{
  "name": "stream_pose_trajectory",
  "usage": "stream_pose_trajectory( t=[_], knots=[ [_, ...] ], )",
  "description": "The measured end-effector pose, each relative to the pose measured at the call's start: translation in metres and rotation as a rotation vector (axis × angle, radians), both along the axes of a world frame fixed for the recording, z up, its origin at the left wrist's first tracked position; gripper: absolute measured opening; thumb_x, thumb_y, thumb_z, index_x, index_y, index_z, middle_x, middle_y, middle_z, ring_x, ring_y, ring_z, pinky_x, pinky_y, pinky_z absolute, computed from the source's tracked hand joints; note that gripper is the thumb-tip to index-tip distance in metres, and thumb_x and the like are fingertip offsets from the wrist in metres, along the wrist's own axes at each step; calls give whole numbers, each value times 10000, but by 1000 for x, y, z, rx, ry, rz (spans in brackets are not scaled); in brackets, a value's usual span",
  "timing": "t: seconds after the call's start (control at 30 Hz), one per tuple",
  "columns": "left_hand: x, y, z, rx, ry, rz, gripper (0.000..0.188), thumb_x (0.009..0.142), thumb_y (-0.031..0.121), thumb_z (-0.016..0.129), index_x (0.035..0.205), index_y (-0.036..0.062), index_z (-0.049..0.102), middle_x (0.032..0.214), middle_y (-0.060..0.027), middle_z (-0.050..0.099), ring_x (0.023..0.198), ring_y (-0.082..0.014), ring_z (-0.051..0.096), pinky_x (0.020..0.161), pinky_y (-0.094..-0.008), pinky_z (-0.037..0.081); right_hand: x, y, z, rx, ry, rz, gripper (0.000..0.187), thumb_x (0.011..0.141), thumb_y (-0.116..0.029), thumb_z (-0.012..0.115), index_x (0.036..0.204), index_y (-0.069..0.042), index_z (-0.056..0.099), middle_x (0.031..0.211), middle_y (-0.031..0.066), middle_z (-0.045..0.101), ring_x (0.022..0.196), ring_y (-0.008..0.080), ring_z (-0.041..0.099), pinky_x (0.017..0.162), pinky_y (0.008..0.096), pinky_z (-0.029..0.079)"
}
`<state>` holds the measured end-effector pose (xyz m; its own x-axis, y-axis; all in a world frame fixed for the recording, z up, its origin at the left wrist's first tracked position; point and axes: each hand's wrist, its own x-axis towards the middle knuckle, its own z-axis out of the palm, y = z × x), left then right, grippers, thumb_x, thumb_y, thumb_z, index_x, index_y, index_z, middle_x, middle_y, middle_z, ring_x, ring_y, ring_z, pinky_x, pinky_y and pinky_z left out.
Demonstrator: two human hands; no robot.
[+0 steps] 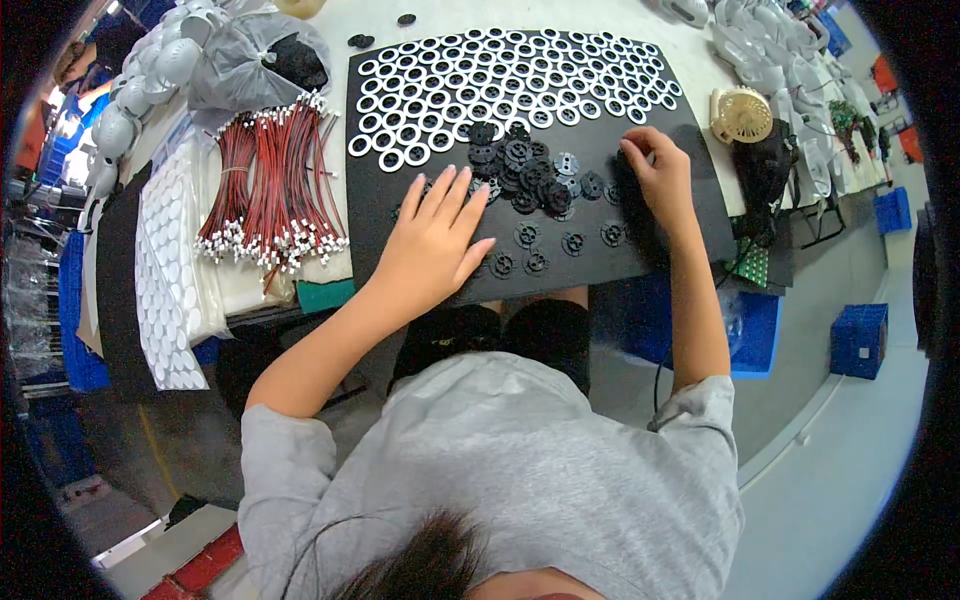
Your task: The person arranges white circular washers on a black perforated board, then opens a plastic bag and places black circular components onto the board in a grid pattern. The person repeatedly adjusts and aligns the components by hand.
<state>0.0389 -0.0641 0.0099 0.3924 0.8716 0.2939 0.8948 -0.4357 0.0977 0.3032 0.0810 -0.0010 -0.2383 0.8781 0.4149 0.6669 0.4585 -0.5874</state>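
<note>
A heap of small round black plastic discs [515, 170] lies on a black mat [670, 240], with several single discs [527, 234] spread in front of it. My left hand [428, 240] rests left of the heap, its fingers stretched out and lightly apart; parts of some discs are hidden at its fingertips. My right hand [660, 172] is raised to the right of the heap, thumb and forefinger pinched together. Whatever the pinch holds is too small and dark to make out. Rows of white rings with black centres [460, 78] cover the far part of the mat.
Bundles of red and black wires [275, 185] with white connectors lie left of the mat, beside sheets of white round stickers [168, 270]. A plastic bag [240, 65] sits behind them. At the right are a small beige fan [741, 115] and clear plastic shells [760, 50].
</note>
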Motion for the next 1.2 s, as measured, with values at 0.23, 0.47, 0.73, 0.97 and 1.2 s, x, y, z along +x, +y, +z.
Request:
stream_pose_trajectory(
  t=[0.23, 0.47, 0.73, 0.97, 1.2],
  knots=[
    [12, 1, -11, 21, -28, 10, 471, 790, 244, 583, 1161, -18, 460, 1223, -216, 440, 1163, -332, 403, 970, -430, 308, -5, -27, 20, 161, -216, 343, 204, 682, -89, 639, 873, -50, 577, 961, 105, 561, 936, 284, 515, 816, 369, 397],
    [19, 17, -4, 75, -163, 53, 293, 719, 138, 629, 983, 39, 552, 982, -108, 532, 941, -262, 487, 787, -368, 381, -7, -39, 6, 107, -255, 283, 209, 697, -60, 615, 901, -55, 574, 887, 85, 569, 876, 270, 521, 778, 354, 413],
    [17, 20, -1, 29, -225, 111, 354, 656, 113, 659, 959, 45, 490, 874, -84, 515, 847, -254, 486, 741, -356, 372, -4, -18, 15, 228, -248, 202, 253, 672, -71, 640, 917, -64, 579, 1109, 118, 512, 1003, 305, 481, 846, 390, 399],
    [-4, 4, 28, -232, -220, 175, 440, 636, 149, 684, 1003, 50, 462, 837, -63, 511, 825, -228, 489, 754, -344, 335, -29, -31, 12, 94, -322, 610, 331, 671, -57, 612, 992, -67, 528, 1180, 61, 514, 1111, 241, 452, 915, 375, 351],
    [-2, 7, 13, -186, -273, 111, 350, 650, 160, 666, 936, 55, 495, 853, -70, 522, 863, -235, 487, 762, -343, 324, -20, -38, 4, 288, -295, 519, 196, 723, -19, 598, 915, -49, 572, 1004, 83, 599, 936, 261, 560, 766, 356, 461]
  ],
)
